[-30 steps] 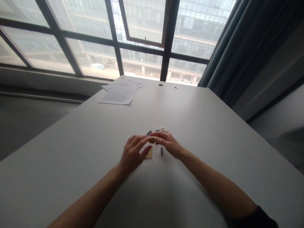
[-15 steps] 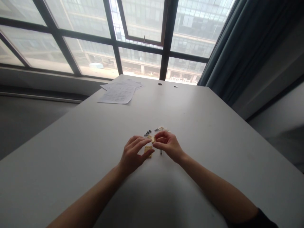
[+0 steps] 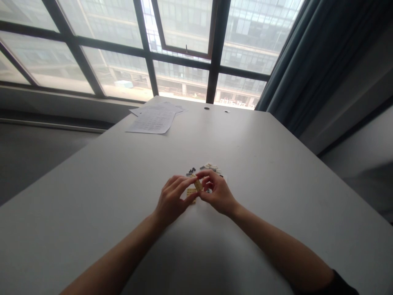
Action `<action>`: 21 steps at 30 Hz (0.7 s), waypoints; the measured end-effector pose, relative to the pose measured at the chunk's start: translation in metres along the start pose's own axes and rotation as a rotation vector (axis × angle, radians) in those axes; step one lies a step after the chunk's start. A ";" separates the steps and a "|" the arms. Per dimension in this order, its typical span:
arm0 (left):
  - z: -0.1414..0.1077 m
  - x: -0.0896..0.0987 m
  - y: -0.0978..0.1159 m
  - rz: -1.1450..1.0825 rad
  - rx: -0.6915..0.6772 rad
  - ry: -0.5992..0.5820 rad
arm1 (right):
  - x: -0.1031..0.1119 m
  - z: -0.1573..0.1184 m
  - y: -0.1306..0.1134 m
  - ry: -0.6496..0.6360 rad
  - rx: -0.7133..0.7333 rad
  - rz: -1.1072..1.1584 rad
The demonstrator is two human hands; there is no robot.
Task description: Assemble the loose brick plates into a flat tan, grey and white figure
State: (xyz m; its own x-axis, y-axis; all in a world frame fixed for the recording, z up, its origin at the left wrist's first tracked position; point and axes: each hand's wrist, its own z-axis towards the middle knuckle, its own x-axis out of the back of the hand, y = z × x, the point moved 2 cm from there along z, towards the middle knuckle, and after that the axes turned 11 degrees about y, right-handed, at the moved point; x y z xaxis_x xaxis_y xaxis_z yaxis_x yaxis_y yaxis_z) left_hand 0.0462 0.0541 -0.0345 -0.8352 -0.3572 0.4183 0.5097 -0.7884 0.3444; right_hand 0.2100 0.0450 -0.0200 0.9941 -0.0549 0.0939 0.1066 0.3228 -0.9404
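Between the fingertips of both hands is a small tan-yellow building brick (image 3: 198, 185), held tilted above the table. My left hand (image 3: 172, 200) touches its left side with finger and thumb closed in on it. From the other side my right hand (image 3: 220, 196) pinches the same brick. Below and just left of it, a tan-yellow studded piece (image 3: 190, 191) lies on the table, partly hidden by the left fingers. Small dark bricks (image 3: 192, 170) lie beyond the left fingertips, and a pile of white and grey bricks (image 3: 211, 166) lies beyond the right hand.
Printed sheets (image 3: 153, 121) lie at the far left of the white table (image 3: 245, 151). Two small round spots, one a dark hole (image 3: 206, 108), show near the far edge. A window (image 3: 184, 73) stands behind, with a dark curtain (image 3: 294, 61) at right.
The right hand has turned the yellow brick more upright and lowered its thumb. The left finger and thumb, apart from it earlier, now meet the brick.
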 end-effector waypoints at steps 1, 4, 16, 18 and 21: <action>0.000 0.000 0.000 -0.004 -0.003 0.002 | -0.001 0.000 0.000 0.005 -0.014 0.005; 0.001 0.000 0.001 -0.018 0.000 0.007 | -0.002 -0.001 0.000 0.016 -0.067 0.044; 0.003 -0.003 0.000 -0.181 0.264 -0.035 | 0.000 0.001 -0.009 0.031 -0.170 0.331; 0.003 -0.003 -0.001 -0.197 0.281 -0.032 | 0.003 0.002 -0.006 0.084 -0.137 0.280; 0.003 -0.003 0.000 -0.205 0.297 -0.033 | 0.008 0.003 -0.002 0.132 -0.072 0.088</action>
State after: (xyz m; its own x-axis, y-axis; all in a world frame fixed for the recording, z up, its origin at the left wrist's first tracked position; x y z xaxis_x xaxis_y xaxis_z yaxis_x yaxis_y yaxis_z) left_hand 0.0490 0.0570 -0.0334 -0.9215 -0.1870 0.3403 0.3744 -0.6602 0.6511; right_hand 0.2174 0.0464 -0.0164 0.9875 -0.1549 -0.0291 0.0130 0.2640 -0.9644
